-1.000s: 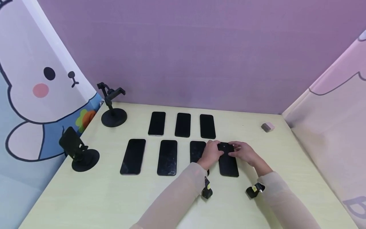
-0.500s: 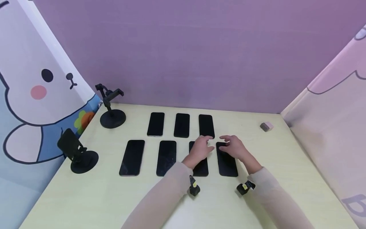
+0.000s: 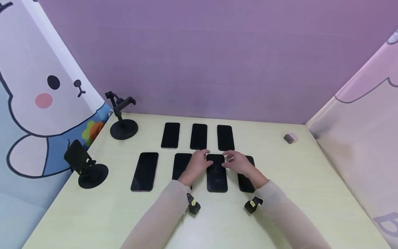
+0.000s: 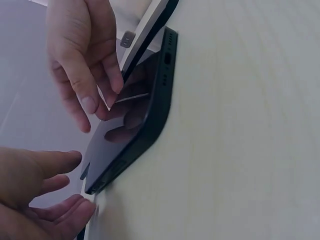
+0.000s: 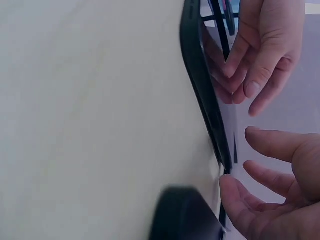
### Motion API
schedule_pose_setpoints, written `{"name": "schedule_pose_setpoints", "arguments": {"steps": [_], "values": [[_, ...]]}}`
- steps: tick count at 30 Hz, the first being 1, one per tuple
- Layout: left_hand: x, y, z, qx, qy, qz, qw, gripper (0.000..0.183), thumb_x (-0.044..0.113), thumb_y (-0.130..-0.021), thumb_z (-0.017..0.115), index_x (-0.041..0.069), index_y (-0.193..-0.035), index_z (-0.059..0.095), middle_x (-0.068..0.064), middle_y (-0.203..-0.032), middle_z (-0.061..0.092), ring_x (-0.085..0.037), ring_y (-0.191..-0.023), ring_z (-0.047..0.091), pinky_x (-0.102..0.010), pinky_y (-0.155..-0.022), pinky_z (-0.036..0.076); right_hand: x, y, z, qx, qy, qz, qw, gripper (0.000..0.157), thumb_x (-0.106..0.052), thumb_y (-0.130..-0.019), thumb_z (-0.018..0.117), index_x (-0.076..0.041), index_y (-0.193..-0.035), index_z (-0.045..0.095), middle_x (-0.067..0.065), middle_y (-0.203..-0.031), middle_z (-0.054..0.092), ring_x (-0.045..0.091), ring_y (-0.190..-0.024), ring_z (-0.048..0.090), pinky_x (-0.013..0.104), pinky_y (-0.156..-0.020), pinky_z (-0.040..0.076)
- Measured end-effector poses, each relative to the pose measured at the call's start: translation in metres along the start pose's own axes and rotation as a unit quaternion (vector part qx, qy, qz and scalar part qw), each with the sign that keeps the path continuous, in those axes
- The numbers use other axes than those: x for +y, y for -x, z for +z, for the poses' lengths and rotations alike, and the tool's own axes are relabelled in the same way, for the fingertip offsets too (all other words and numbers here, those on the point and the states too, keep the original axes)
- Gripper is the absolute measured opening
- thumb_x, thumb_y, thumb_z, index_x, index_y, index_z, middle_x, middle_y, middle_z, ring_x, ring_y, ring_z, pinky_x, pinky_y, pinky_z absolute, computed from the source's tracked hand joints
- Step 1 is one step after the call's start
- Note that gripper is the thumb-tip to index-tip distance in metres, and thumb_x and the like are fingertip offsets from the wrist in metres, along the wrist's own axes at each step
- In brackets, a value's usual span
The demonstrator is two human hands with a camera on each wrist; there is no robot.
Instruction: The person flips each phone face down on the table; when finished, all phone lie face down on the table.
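Observation:
A black phone (image 3: 217,176) lies flat on the table, third from the left in the front row, between my two hands. My left hand (image 3: 196,166) hovers at its upper left corner, fingers spread and partly over the second phone (image 3: 181,164). At its upper right, my right hand (image 3: 242,164) has thumb and fingers apart, its wrist over the fourth phone (image 3: 246,185). In the left wrist view, the left hand (image 4: 40,192) shows a gap between thumb and fingers beside the phone's edge. The right wrist view likewise shows the right hand (image 5: 285,185) gripping nothing.
Another phone (image 3: 144,172) starts the front row. Behind lie three more phones, the left phone (image 3: 170,135) among them. Two black stands, a taller stand (image 3: 123,128) and a lower stand (image 3: 92,175), are at left. A small two-tone block (image 3: 291,138) sits at back right.
Both hands have moved left, from the fourth front phone to the third. The fourth phone, black with a small mark near its top a second ago, now shows a plain glossy face.

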State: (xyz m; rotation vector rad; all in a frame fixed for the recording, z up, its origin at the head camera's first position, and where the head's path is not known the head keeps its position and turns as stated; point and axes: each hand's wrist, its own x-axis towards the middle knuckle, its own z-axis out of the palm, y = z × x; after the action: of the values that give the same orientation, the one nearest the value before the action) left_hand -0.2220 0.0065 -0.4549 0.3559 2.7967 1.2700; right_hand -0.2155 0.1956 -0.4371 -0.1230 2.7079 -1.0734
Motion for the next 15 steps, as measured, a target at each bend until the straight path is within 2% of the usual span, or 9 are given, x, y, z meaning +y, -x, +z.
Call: {"name": "schedule_pose_setpoints", "arguments": {"steps": [2,4,8,12,14,15], "values": [[-0.002,0.001,0.0,-0.005,0.002,-0.001,1.0,0.041,0.008,-0.085,0.076,-0.003,-0.122,0.063,-0.006,-0.077,0.053,-0.018,-0.066,0.05,-0.033,-0.066,0.045,-0.001,-0.001,0.004,-0.001,-0.007,0.001,1.0,0.043,-0.012,-0.087,0.074,-0.002,-0.126,0.06,0.018,-0.117,0.06,0.032,-0.107,0.059,0.04,-0.078,0.052],[-0.003,0.002,0.0,-0.004,0.005,-0.003,1.0,0.04,0.008,-0.084,0.077,-0.003,-0.12,0.064,-0.006,-0.076,0.055,-0.017,-0.066,0.05,-0.032,-0.067,0.046,-0.001,-0.003,0.007,0.0,-0.012,0.001,1.0,0.042,-0.012,-0.086,0.074,-0.002,-0.125,0.061,0.018,-0.117,0.06,0.032,-0.106,0.058,0.04,-0.079,0.052],[-0.004,0.003,0.002,0.001,0.011,-0.002,0.9999,0.038,0.006,-0.083,0.077,-0.004,-0.117,0.066,-0.01,-0.087,0.061,-0.019,-0.074,0.055,-0.034,-0.073,0.048,-0.004,-0.005,0.013,0.015,-0.013,0.005,1.0,0.041,-0.011,-0.085,0.076,-0.002,-0.122,0.063,0.018,-0.116,0.061,0.031,-0.104,0.059,0.044,-0.084,0.049],[-0.007,0.002,0.005,0.008,0.008,0.01,0.9999,0.035,0.004,-0.082,0.077,-0.006,-0.114,0.068,-0.011,-0.089,0.061,-0.021,-0.079,0.056,-0.035,-0.075,0.048,-0.005,-0.007,0.016,0.027,0.005,0.006,1.0,0.042,-0.01,-0.084,0.077,-0.003,-0.122,0.063,0.019,-0.115,0.062,0.032,-0.105,0.058,0.058,-0.1,0.034],[-0.008,0.001,0.007,0.012,0.004,0.017,0.9998,0.033,0.004,-0.081,0.078,-0.006,-0.112,0.068,-0.01,-0.087,0.06,-0.022,-0.08,0.055,-0.034,-0.075,0.048,-0.007,-0.007,0.016,0.029,0.012,0.013,0.999,0.042,-0.01,-0.083,0.077,-0.004,-0.123,0.063,0.019,-0.116,0.063,0.033,-0.107,0.058,0.064,-0.104,0.023],[-0.009,0.001,0.007,0.015,0.001,0.02,0.9997,0.033,0.004,-0.081,0.078,-0.006,-0.111,0.069,-0.01,-0.086,0.059,-0.022,-0.08,0.055,-0.034,-0.075,0.048,-0.007,-0.006,0.016,0.03,0.013,0.016,0.999,0.042,-0.01,-0.083,0.077,-0.003,-0.123,0.063,0.019,-0.116,0.063,0.034,-0.107,0.058,0.064,-0.104,0.022]]}}
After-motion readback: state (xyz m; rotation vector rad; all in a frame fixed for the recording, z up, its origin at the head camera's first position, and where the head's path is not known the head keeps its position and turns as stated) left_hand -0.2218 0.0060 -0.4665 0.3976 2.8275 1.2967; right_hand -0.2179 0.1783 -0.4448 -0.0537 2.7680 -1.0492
